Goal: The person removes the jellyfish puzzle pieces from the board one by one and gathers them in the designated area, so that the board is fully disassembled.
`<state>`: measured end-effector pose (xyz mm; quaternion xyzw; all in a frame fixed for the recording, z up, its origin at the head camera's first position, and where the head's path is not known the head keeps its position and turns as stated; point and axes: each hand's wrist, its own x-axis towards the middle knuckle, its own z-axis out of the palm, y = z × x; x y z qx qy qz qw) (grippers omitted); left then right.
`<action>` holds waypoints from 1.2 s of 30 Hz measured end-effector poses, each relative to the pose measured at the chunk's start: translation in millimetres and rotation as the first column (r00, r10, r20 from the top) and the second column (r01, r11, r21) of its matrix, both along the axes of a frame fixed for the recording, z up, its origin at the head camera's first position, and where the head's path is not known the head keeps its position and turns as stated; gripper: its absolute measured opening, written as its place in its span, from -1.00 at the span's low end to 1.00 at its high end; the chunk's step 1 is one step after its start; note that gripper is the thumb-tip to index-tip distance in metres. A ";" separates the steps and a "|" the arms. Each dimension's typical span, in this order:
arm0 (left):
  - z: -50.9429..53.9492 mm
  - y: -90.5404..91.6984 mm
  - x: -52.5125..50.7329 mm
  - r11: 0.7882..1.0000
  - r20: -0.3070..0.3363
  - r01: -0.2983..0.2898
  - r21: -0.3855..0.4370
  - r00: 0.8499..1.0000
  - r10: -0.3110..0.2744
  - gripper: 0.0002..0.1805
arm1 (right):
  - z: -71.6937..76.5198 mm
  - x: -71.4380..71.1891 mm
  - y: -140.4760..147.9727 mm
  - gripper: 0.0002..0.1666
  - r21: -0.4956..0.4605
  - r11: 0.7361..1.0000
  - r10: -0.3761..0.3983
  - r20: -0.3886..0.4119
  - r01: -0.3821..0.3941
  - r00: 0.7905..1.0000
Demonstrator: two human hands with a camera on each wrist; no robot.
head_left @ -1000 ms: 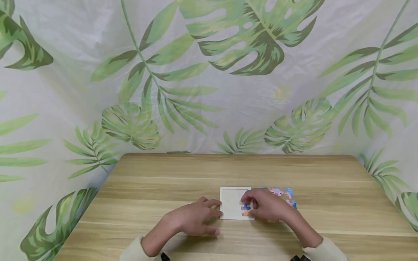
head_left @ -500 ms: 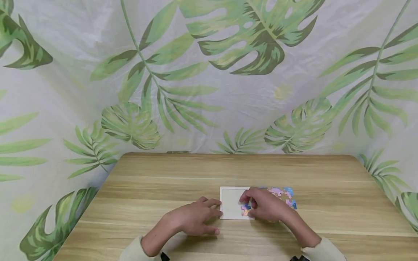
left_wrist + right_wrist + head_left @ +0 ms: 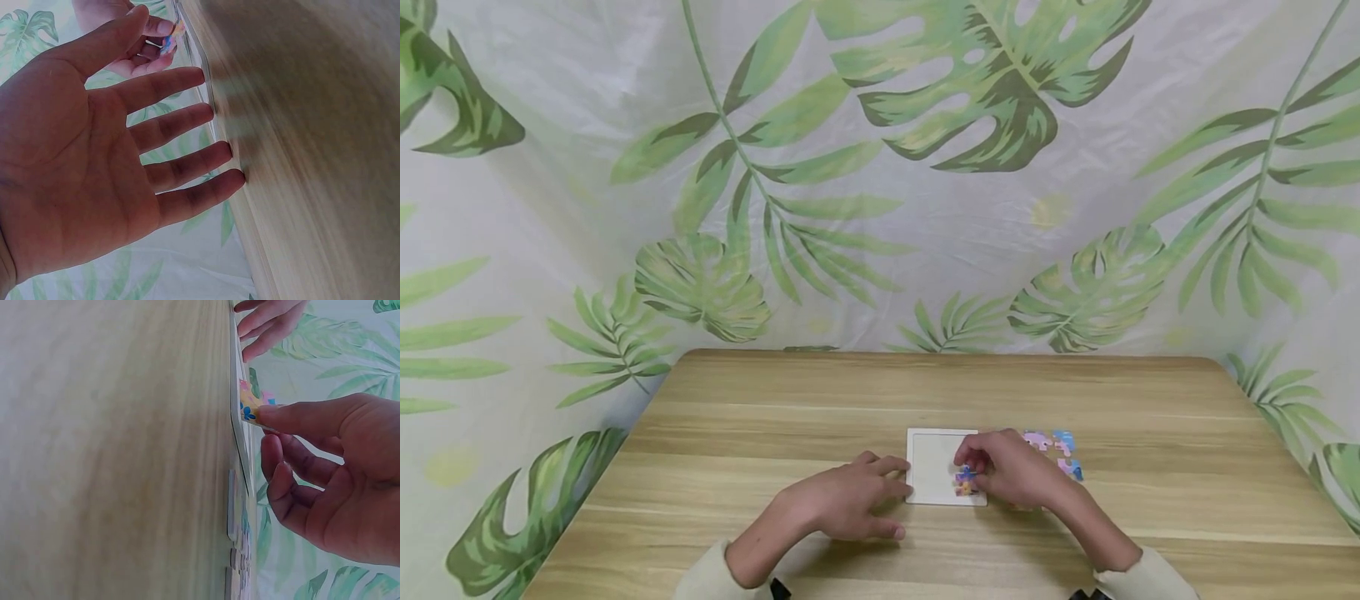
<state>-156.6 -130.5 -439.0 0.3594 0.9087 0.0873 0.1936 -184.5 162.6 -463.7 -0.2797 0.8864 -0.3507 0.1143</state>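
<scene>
A white rectangular puzzle board (image 3: 931, 467) lies flat on the table, with a raised border. My right hand (image 3: 1018, 471) is over its right part and pinches a colourful puzzle piece (image 3: 965, 482) between thumb and fingers. In the right wrist view the puzzle piece (image 3: 247, 406) is tilted up, showing yellow, pink and a blue flower; whether its lower edge touches the board is unclear. My left hand (image 3: 853, 500) has its fingers spread, fingertips at the board's left edge. The left wrist view shows this left hand (image 3: 94, 144) with an empty palm.
More puzzle pieces (image 3: 1064, 454) lie on the table just right of the board, partly hidden under my right hand. The wooden table (image 3: 760, 417) extends around the board. Behind it hangs a leaf-patterned cloth (image 3: 850, 208).
The puzzle piece has tilted and shifted slightly in my right fingers, and the right hand has moved very little. My left hand stays at the board's left edge.
</scene>
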 end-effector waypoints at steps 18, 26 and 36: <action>-0.1 0.8 0.7 1.000 0.013 -0.010 -0.002 1.000 0.010 -0.43 | 4.0 2.6 15.6 -0.82 -0.071 0.997 0.008 0.019 -0.007 1.000; 1.7 0.7 2.0 1.000 0.010 -0.012 0.004 1.000 0.012 -0.42 | 6.6 4.6 33.2 -0.85 -0.094 0.995 0.022 -0.014 -0.023 1.000; 2.3 -0.4 3.2 1.000 -0.001 -0.009 -0.010 1.000 0.009 -0.41 | 2.9 9.3 53.3 -0.80 -0.096 0.995 0.003 0.010 -0.002 1.000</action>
